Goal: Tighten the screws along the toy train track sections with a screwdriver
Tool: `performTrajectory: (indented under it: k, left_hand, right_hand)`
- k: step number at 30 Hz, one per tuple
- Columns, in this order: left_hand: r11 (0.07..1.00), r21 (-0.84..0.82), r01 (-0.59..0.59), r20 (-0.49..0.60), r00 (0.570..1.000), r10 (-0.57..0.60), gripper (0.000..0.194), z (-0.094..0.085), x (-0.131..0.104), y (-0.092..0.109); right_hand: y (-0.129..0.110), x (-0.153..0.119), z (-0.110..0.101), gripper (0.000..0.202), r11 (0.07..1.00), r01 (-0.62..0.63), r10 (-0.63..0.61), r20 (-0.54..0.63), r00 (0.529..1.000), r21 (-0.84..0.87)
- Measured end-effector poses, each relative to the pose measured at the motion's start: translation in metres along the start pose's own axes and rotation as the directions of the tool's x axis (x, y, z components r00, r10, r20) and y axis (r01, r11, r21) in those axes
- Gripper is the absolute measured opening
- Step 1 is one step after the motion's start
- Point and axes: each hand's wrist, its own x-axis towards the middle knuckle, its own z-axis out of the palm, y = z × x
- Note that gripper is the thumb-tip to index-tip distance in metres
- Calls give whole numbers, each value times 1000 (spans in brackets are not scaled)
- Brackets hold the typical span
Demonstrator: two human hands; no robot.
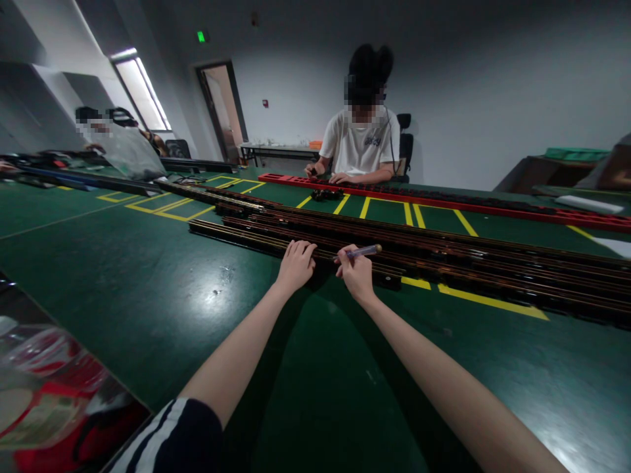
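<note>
A green table [162,315] marked with yellow tape [493,302] fills most of the view. Beyond it stand pale grey walls, an open door [219,108], a window [142,95] and a green sign [200,36]. A co-worker [362,141] in a white shirt sits across, behind a long red rack [586,217]. Dark rails [468,253] lie side by side along the table. The near rail [236,238] runs just beyond the person's wrists, under both hands. The left hand [296,264] rests palm down on it, fingers slightly parted; whether it grips cannot be told. The right hand [355,272] is closed around a slim tool [365,251], held like a pen above the rail.
</note>
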Motion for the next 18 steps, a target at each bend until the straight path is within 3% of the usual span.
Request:
performTrajectory:
  k: [18]
  left_hand:
    - [1000,13,-14,17,1000,14,45,0,0,1]
  right_hand:
    - [1,0,0,33,1000,0,0,0,1000,5]
